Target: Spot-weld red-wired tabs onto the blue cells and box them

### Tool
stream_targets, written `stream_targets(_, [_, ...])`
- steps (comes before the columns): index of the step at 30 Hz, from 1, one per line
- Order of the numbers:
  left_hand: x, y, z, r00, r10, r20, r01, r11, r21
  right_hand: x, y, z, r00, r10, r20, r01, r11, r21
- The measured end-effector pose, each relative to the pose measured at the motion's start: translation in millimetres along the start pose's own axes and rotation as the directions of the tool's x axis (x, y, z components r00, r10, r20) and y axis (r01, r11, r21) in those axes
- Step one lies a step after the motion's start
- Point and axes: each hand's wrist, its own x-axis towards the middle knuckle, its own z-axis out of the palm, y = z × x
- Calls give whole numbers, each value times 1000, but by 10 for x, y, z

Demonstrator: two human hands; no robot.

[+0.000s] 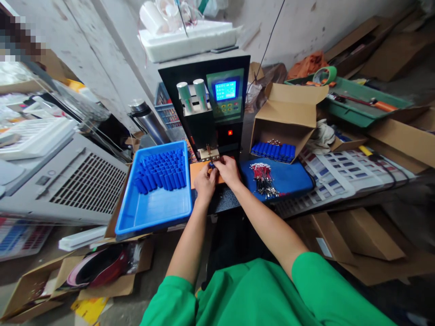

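Blue cylinder (212,165) pinched at the fingertips of both hands, left hand (205,183) from the lower left, right hand (228,171) from the upper right. Fingers of both drawn in close, no clear gap seen; most of the cylinder is covered by them. Whether anything else is gripped cannot be told at this size.

Clock taken from the cylinder. Directly at 12: metal prongs (209,151) of the black machine (200,77); contact with the cylinder can't be confirmed. Machine's screen (225,90) and a red light (230,132) are lit. Orange board (196,172) is set below the hands.

At 9: blue tray (119,217), its far part filled with blue tubes (163,170) in rows, near part bare. At 3: bundle of red and black wires (264,179) laid on a blue pad (292,177). At 2: cardboard box (288,112), flap up, more blue cylinders (273,151) stacked inside. Steel flask (151,121) stood at 10. Farther out, between 2 and 3: green tray (370,115), roll of tape (324,75) on it.
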Motion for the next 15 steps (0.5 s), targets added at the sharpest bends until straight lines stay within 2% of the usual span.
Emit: stream_targets(15, [-2, -2, 2, 1000, -10, 10, 10, 999, -52, -17, -5, -15, 1000, 21, 23, -21, 1000, -11])
